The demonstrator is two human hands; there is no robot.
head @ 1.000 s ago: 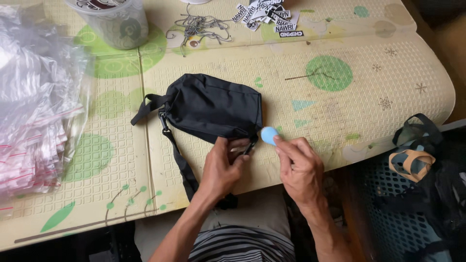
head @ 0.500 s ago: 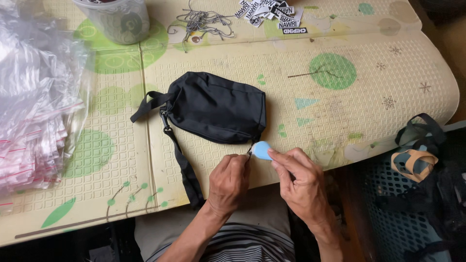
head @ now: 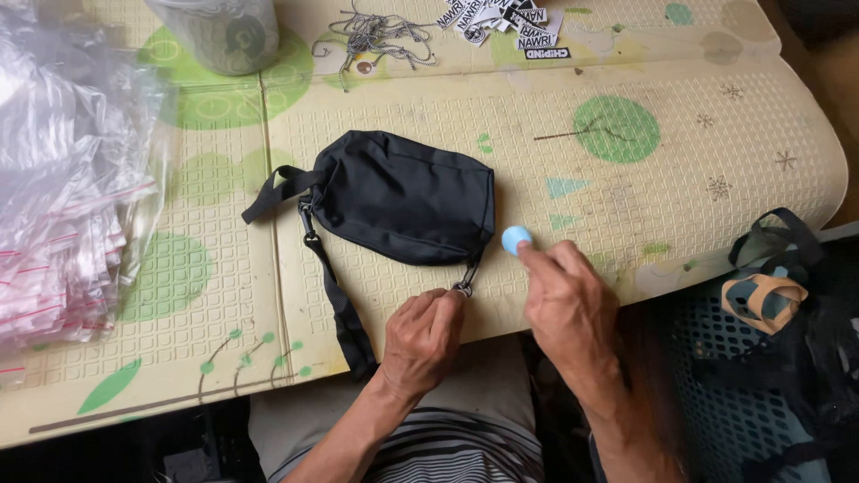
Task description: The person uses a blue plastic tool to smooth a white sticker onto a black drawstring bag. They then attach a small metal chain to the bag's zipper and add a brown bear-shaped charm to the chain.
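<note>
A small black fabric pouch point(head: 403, 197) with a black strap point(head: 335, 295) lies on the patterned yellow mat point(head: 680, 224). My left hand point(head: 425, 335) pinches the metal clip point(head: 463, 287) hanging from the pouch's lower right corner. To its right, my right hand point(head: 568, 300) holds a small round light-blue piece point(head: 516, 240) between thumb and fingers, just beside the pouch's right end.
A heap of clear zip bags point(head: 63, 188) lies at the left. At the back stand a grey tub point(head: 224, 31), a tangle of metal chains point(head: 371, 36) and printed labels point(head: 501, 18). A teal basket point(head: 743, 394) with black straps point(head: 774, 241) sits at the right.
Both hands have shifted a little; my left hand moved from the pouch's lower edge onto its metal clip, and the blue piece stays in my right hand close to the pouch.
</note>
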